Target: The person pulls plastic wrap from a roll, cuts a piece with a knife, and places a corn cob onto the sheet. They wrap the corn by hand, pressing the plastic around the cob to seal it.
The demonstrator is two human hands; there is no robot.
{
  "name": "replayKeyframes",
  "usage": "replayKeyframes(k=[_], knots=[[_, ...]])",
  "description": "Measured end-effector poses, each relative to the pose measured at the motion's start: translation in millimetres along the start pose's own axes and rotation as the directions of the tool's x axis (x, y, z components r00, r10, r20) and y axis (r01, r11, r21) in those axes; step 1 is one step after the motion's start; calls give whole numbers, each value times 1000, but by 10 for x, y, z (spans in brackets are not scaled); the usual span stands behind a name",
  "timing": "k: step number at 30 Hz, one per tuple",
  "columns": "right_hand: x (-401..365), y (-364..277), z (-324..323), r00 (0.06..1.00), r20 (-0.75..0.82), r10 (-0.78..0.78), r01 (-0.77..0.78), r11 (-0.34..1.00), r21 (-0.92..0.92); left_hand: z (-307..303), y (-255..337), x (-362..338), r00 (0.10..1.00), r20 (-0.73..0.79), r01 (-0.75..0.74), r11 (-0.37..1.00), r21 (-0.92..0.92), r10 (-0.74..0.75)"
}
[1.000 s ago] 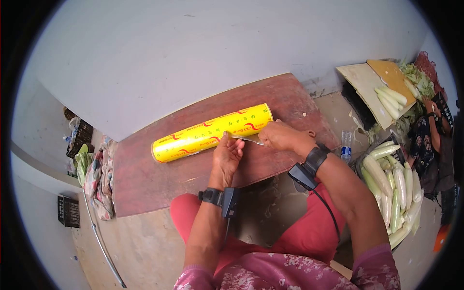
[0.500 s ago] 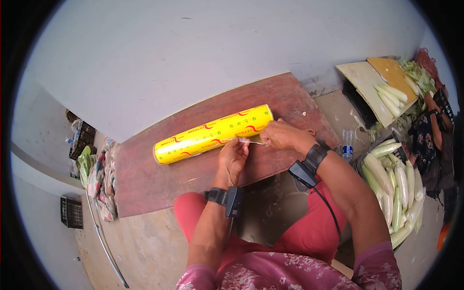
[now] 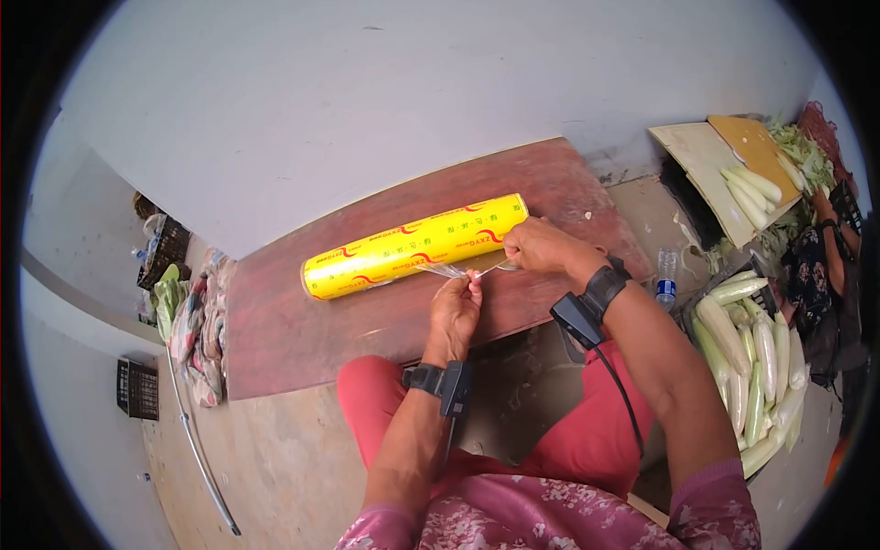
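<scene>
A large yellow roll of cling film (image 3: 417,246) with red and green print lies slantwise on the reddish-brown board (image 3: 284,353). A bunched strand of clear film (image 3: 446,269) comes off its near side. My left hand (image 3: 456,307) pinches this strand between thumb and fingertips, just in front of the roll. Close to the roll's right end, my right hand (image 3: 545,247) is closed in a fist-like pinch on the film. A thin twisted stretch of film runs taut between both hands. The fingertips of my right hand are partly hidden.
Right of the board stand a water bottle (image 3: 666,277) and a crate heaped with pale green, wrapped-looking vegetables (image 3: 756,367). Beyond, more lie on a tilted board (image 3: 692,151), near another person's arm (image 3: 830,243). At left are a patterned cloth (image 3: 203,321), a pole (image 3: 197,449) and a black crate (image 3: 137,389).
My left hand has drawn slightly toward me, away from the roll, and more bunched film shows between them. My right hand keeps its pinch. The whole view has shifted a little.
</scene>
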State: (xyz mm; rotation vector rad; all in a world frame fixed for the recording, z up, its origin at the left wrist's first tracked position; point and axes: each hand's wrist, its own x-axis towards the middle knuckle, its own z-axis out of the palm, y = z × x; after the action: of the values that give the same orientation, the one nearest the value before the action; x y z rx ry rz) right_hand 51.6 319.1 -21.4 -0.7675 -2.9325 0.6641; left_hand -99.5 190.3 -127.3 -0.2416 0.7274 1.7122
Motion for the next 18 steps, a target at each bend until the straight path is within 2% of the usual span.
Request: replayKeyframes(k=[1,4,7,10,18], knots=[[-2,-3,-5,1000,-1,-1,1,1000,0,7,16,-1,1000,1,18,1000,-6,-18],[-15,-10,-20,1000,-8,-13,13,1000,-1,64,48,-96,996,46,-81,991,102,76],[-19,-11,-22,1000,1,-14,15,1000,-9,125,99,-121,999,6,-37,995,98,36],[6,5,0,1000,17,-1,1,1000,-24,124,136,-122,999,33,-5,998,55,3],[9,65,53,999,-33,-33,35,998,52,10,141,13,999,1,-50,999,4,50]])
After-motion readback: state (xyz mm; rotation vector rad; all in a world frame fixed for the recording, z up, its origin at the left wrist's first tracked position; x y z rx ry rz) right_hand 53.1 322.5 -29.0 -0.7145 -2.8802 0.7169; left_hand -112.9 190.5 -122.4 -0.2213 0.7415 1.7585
